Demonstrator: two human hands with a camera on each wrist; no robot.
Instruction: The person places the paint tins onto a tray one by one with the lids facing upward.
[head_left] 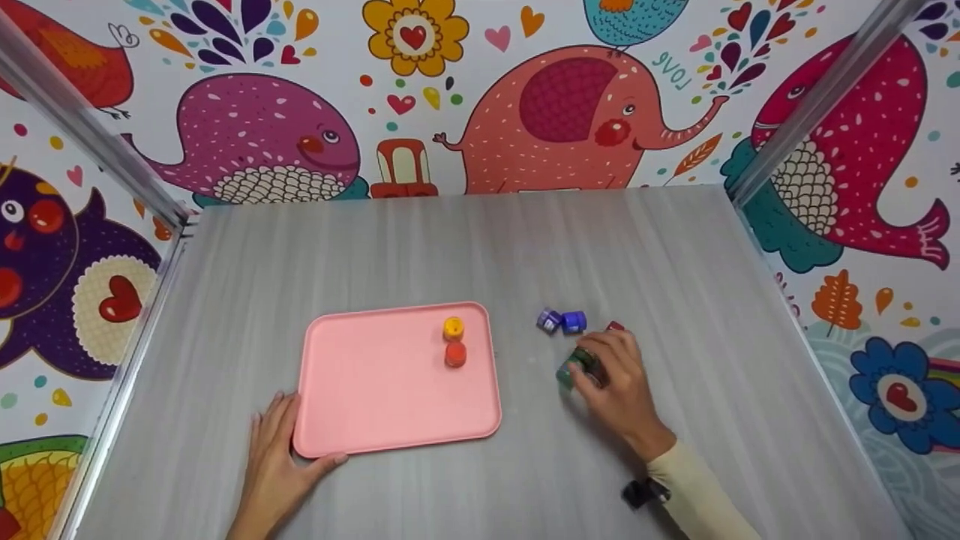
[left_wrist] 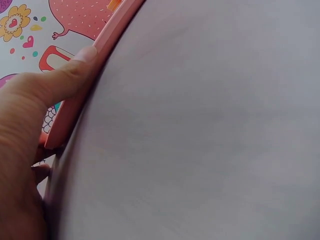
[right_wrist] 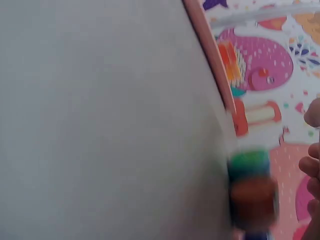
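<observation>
My left hand [head_left: 274,457] holds the near-left corner of a pink tray [head_left: 375,390], thumb along the front rim and fingers along the left side. In the left wrist view the thumb [left_wrist: 70,75] presses on the tray's rim. My right hand [head_left: 619,382] reaches over a small green jar [head_left: 566,376] right of the tray, its fingers hiding part of the jars there. In the right wrist view its fingers [right_wrist: 310,167] stand apart from a blurred green jar [right_wrist: 249,162] and a brownish-red jar [right_wrist: 254,202].
A yellow jar [head_left: 453,328] and an orange-red jar [head_left: 455,354] sit together near the tray's right side. Two purple-blue jars [head_left: 574,322] lie beyond my right hand, with a red one [head_left: 615,326] partly hidden behind it. Printed panels [head_left: 555,120] border the grey table [head_left: 450,247].
</observation>
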